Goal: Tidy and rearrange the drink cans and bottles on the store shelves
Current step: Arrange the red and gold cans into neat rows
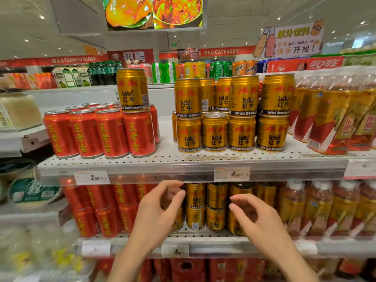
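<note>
Mostly tidy on the upper shelf (191, 159): red cans (97, 133) in neat rows at left, gold cans (230, 115) stacked two high at centre, bottles (333, 117) at right. One stray gold can (132, 90) standing on top of a red can, apart from its own stack, by the look of it yet to be moved across. One gap in the gold top tier, above the second front can. Lower shelf: gold cans (205, 206) stacked in twos, apparently next for straightening. Left hand (160, 214) and right hand (258, 222) both raised before those lower cans, fingers loosely curled, grasping nothing, not yet touching any can as far as can be seen.
</note>
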A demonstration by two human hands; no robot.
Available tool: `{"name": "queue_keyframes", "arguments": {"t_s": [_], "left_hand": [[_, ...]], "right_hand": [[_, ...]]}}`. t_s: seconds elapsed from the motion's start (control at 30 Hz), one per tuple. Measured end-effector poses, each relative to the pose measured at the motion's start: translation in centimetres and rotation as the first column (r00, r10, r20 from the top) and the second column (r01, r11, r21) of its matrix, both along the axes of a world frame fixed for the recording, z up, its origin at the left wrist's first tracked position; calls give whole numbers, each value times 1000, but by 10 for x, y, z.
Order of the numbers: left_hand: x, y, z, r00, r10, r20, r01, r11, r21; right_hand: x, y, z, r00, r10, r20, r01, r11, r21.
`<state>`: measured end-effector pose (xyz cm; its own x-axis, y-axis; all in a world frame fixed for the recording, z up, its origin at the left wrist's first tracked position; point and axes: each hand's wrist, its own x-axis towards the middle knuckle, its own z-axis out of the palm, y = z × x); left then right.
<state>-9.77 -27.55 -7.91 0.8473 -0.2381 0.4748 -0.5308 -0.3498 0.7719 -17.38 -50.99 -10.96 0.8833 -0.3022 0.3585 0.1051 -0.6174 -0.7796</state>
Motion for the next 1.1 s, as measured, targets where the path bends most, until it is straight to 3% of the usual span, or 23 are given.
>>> {"name": "queue_keyframes", "arguments": {"t_s": [0.17, 0.43, 0.57, 0.73, 0.9, 1.1], "left_hand": [[0, 10, -28, 989, -7, -149, 32, 986, 161], [14, 33, -30, 984, -47, -174, 78, 982, 172], [28, 62, -30, 984, -98, -151, 131, 965, 227], [50, 115, -25, 975, -188, -117, 219, 887, 406], [72, 158, -8, 969, -246, -34, 229, 827, 513], [88, 187, 37, 951, -279, 136, 185, 861, 473]], "right_hand": [[-1, 2, -20, 996, -23, -88, 18, 998, -57], [-3, 30, -11, 983, -100, -154, 75, 985, -157], [-6, 62, -5, 963, -174, -207, 117, 958, -262], [2, 118, -1, 931, -250, -267, 137, 915, -380], [17, 165, 13, 918, -246, -312, 97, 900, -425], [38, 195, 59, 950, -228, -212, 94, 859, -502]]}}
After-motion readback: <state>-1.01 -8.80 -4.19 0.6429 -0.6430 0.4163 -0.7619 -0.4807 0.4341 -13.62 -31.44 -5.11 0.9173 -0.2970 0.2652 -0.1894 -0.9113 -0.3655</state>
